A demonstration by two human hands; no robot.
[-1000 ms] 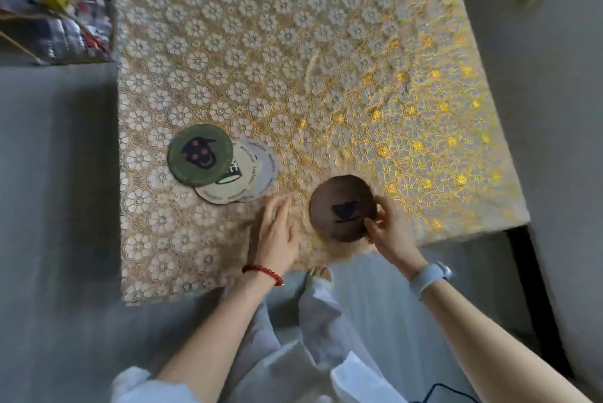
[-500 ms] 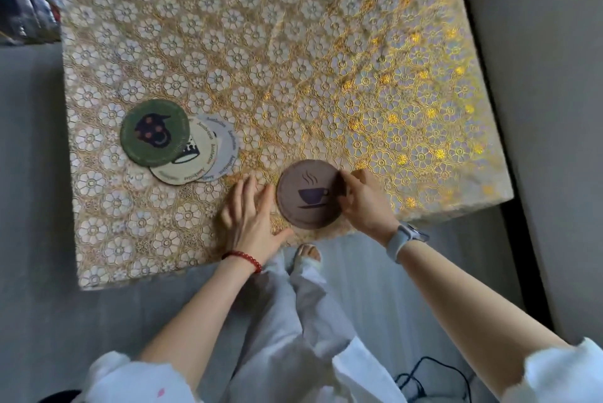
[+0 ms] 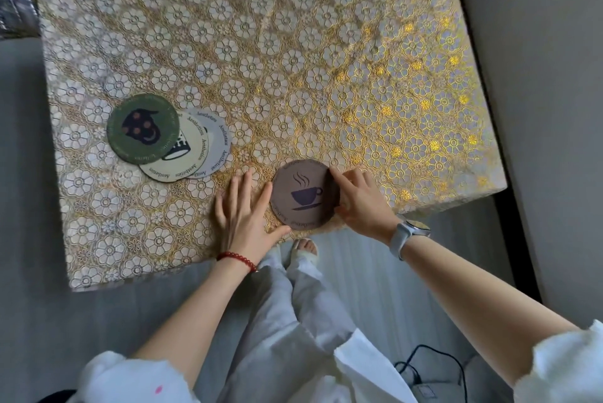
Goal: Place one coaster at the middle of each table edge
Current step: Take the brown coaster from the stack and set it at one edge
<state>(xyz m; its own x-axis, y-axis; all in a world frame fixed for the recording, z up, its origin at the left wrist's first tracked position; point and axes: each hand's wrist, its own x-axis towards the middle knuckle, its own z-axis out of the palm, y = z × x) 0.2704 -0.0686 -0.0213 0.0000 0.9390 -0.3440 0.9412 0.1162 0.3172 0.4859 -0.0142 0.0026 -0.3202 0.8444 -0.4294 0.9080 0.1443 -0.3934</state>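
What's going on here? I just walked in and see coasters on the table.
A person is setting a brown coaster with a coffee-cup print flat at the near edge of the table. The right hand touches its right rim; the left hand lies flat on the tablecloth beside it. Three more coasters, green coaster on top, sit overlapped to the left, not yet placed.
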